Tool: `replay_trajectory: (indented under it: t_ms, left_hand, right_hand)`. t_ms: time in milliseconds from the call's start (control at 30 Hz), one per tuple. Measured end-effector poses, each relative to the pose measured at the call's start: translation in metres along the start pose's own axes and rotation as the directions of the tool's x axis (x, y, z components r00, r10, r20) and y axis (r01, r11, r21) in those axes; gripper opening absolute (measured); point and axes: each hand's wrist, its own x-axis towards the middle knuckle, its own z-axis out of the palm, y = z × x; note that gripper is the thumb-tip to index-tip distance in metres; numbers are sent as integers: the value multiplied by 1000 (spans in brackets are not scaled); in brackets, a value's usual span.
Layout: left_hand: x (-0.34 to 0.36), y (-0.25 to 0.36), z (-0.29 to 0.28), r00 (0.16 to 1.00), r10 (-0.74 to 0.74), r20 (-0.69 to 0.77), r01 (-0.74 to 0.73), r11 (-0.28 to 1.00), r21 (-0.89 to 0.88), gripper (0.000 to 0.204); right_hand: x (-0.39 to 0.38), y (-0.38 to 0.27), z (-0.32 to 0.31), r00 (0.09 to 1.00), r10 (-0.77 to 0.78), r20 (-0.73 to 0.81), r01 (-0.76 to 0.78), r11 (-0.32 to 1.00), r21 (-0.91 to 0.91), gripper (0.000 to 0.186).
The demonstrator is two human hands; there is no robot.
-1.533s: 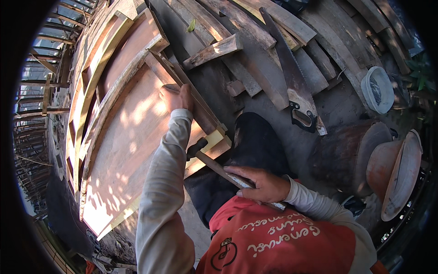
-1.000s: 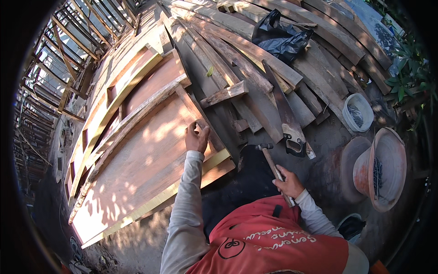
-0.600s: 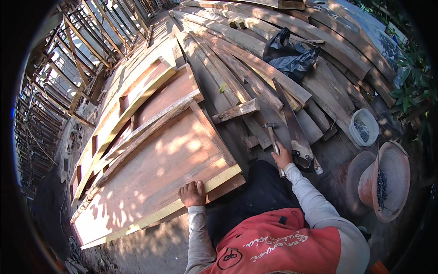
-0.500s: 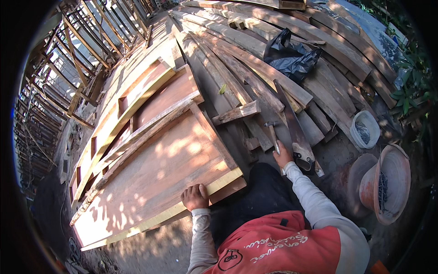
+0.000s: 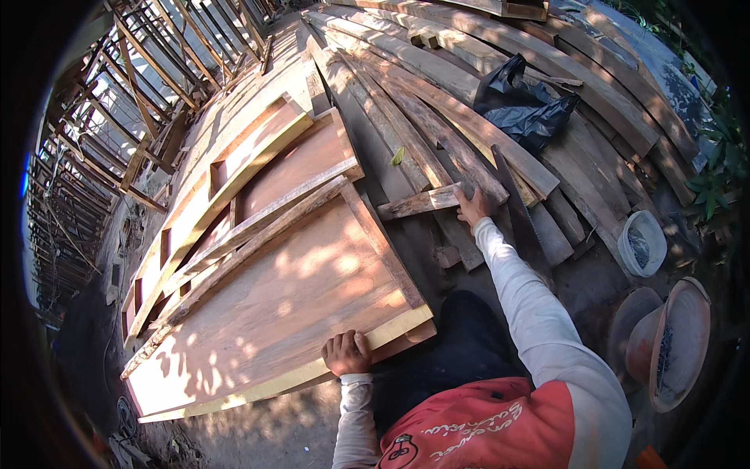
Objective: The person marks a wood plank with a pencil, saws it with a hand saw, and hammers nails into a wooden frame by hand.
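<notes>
My left hand (image 5: 346, 353) is closed over the near edge of a broad plywood panel (image 5: 297, 289), which is framed with wooden strips. My right hand (image 5: 472, 208) reaches forward, its fingers around the right end of a short piece of wood (image 5: 418, 202). That piece lies across the ends of longer boards, just beyond the panel's right corner. A handsaw (image 5: 525, 223) lies beside my right forearm, its handle hidden by the sleeve. No hammer shows; the arm covers the spot where one was.
Long planks (image 5: 437, 86) lie stacked ahead, with a black plastic bag (image 5: 527, 105) on them. At right stand a white tub (image 5: 642, 244) and a clay-coloured pot (image 5: 683, 344) with nails. More framed panels (image 5: 226, 187) lie beyond the near one. Upright wooden poles (image 5: 133, 70) stand far left.
My right hand has moved forward from the hammer handle to the short wood's end. The hammer has gone from sight. My left hand stays on the panel edge; the view has shifted slightly.
</notes>
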Motion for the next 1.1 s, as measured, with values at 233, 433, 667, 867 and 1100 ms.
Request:
replay_trajectory:
  t_ms: [233,433,667,867,1100]
  left_hand:
    - [-10,-20,-29,1000,-18,11,18,1000,14,19]
    - [-18,-22,-31,995,-82,54,84,996,-41,27]
    - [-3,61,-40,942,-113,316,335,298,-894,75]
    - [-5,100,-95,863,-188,469,268,-616,-741,72]
    - [-44,-4,-214,897,-393,204,54,-361,-931,61]
  right_hand:
    - [-77,-71,-1,981,158,116,-195,863,466,61]
    - [-201,-57,-124,998,70,1,-43,595,802,41]
    - [-354,-29,-194,920,203,334,-384,302,873,44]
    - [-426,-28,-203,650,121,750,-733,359,577,57]
    - [-393,9,-236,904,-171,392,291,918,-270,50]
